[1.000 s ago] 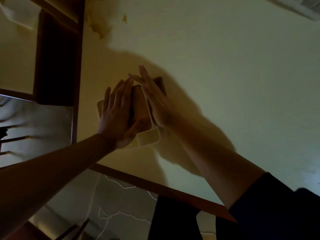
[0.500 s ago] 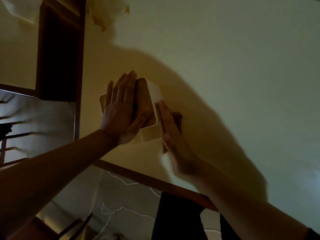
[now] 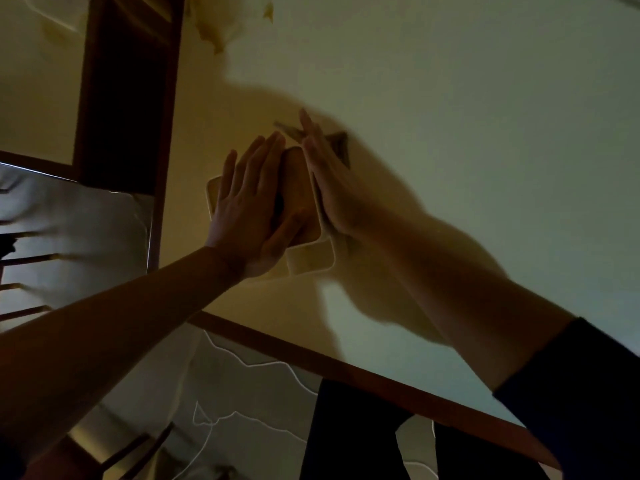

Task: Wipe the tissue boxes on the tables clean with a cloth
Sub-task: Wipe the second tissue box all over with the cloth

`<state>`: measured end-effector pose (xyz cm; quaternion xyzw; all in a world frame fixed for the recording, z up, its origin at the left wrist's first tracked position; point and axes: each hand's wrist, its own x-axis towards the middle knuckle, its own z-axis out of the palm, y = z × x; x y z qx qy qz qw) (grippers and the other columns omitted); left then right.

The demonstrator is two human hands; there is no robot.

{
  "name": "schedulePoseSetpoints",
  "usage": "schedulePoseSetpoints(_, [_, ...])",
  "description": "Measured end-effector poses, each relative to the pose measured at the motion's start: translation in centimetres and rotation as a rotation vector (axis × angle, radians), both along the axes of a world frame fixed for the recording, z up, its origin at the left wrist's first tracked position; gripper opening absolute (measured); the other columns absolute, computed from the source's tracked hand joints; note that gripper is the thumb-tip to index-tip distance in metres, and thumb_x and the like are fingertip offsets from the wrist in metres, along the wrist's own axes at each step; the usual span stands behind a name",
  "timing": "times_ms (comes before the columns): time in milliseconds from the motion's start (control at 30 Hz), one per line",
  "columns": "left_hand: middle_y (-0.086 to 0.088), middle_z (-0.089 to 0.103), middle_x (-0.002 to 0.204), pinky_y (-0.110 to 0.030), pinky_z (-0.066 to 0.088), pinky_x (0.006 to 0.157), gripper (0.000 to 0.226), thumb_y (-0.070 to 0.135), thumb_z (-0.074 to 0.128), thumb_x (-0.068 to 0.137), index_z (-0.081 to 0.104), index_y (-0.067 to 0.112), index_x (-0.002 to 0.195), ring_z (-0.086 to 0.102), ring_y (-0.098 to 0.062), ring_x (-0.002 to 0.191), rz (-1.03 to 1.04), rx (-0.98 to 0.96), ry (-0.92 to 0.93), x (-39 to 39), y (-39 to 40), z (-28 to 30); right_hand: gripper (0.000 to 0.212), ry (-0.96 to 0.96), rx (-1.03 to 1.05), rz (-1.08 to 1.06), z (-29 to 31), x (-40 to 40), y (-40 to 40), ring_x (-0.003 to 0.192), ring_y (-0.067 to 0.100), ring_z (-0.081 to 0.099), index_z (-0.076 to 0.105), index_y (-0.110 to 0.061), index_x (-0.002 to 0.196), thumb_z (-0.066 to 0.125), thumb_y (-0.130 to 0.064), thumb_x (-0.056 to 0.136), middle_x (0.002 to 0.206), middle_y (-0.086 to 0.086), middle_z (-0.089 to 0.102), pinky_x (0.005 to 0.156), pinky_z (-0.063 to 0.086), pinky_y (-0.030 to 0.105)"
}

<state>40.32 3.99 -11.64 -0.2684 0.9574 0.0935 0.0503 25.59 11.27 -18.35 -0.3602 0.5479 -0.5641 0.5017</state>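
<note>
Tissue box [image 3: 308,261], centre frame on the pale surface [image 3: 450,98], is mid-wipe: left hand [image 3: 256,216] flat on top, right hand [image 3: 332,188] flat-fingered, seemingly pressing the dim cloth [image 3: 341,147] along its side.

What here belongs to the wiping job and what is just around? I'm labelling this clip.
Job:
- tissue box
- cloth, pressed on the box's right side
- left hand, flat on the box top
- right hand, flat on the cloth

Just around:
- table
- chair
</note>
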Motion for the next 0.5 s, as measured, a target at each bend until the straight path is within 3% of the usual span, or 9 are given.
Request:
schedulePoseSetpoints(133, [-0.011, 0.018, 0.172, -0.059, 0.007, 0.127, 0.093, 0.063, 0.033, 0.096, 0.012, 0.004, 0.165, 0.01, -0.027, 0.161, 0.007, 0.0, 0.0, 0.2, -0.1, -0.2, 0.059, 0.018, -0.038, -0.009, 0.1, 2.8, 5.1, 0.162, 0.008, -0.004, 0.002, -0.035, 0.161, 0.021, -0.053, 0.108, 0.177, -0.003, -0.002, 0.133, 0.004, 0.05])
schedulePoseSetpoints(233, [-0.011, 0.018, 0.171, -0.059, 0.006, 0.127, 0.092, 0.064, 0.033, 0.097, 0.011, 0.005, 0.165, 0.01, -0.027, 0.161, 0.008, -0.002, -0.006, 0.1, -0.3, -0.2, 0.06, 0.006, -0.07, -0.009, -0.5, 4.7, 8.4, 0.163, 0.013, -0.005, -0.002, -0.027, 0.165, 0.02, -0.046, 0.113, 0.178, -0.001, -0.005, 0.131, 0.007, 0.058])
schedulePoseSetpoints(333, [-0.012, 0.018, 0.171, -0.058, 0.005, 0.128, 0.094, 0.066, 0.033, 0.097, 0.011, 0.004, 0.165, 0.01, -0.028, 0.16, 0.009, -0.012, -0.017, 0.0, -0.1, -0.2, 0.056, -0.003, -0.056, -0.013, -0.5, 4.3, 7.8, 0.163, 0.011, -0.005, -0.001, -0.027, 0.165, 0.017, -0.041, 0.113, 0.178, 0.0, -0.004, 0.132, 0.005, 0.055])
schedulePoseSetpoints(400, [-0.013, 0.016, 0.171, -0.059, 0.003, 0.128, 0.099, 0.07, 0.032, 0.096, 0.009, 0.003, 0.164, 0.007, -0.029, 0.161, 0.005, -0.016, -0.047, 0.0, 0.0, -0.2, 0.053, -0.022, -0.027, -0.031, -0.2, 3.3, 6.0, 0.162, 0.008, -0.005, 0.0, -0.032, 0.16, 0.016, -0.044, 0.111, 0.177, 0.0, -0.002, 0.132, 0.003, 0.051])
schedulePoseSetpoints(500, [-0.012, 0.007, 0.173, -0.061, -0.002, 0.127, 0.102, 0.075, 0.028, 0.096, 0.003, 0.004, 0.165, -0.002, -0.029, 0.161, -0.026, 0.017, -0.101, -0.1, -0.1, 0.4, 0.066, -0.1, -0.009, -0.067, 0.3, 1.8, 3.2, 0.163, 0.012, 0.002, 0.005, -0.03, 0.163, 0.017, -0.057, 0.104, 0.177, 0.002, 0.004, 0.132, 0.007, 0.05])
